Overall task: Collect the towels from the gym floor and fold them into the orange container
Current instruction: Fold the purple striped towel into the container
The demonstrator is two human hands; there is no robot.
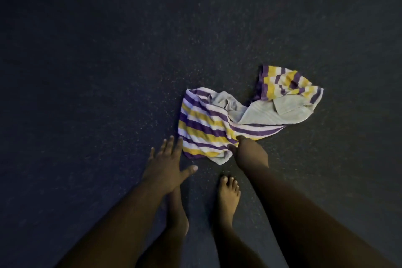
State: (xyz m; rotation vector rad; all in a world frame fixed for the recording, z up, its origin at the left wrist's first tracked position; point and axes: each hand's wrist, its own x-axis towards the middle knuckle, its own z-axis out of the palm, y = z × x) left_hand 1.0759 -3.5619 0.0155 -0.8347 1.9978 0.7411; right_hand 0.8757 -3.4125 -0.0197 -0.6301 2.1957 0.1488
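Right hand pinches the striped towel at frame centre; left hand hovers beside it, fingers spread.

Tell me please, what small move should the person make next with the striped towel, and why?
Probably bring the left hand onto the near left corner of the towel and grip it. The right hand already pinches the near edge, while the left hovers open beside the towel with spread fingers. The towel lies crumpled on the dark floor, so two hands should lift it more evenly for folding.
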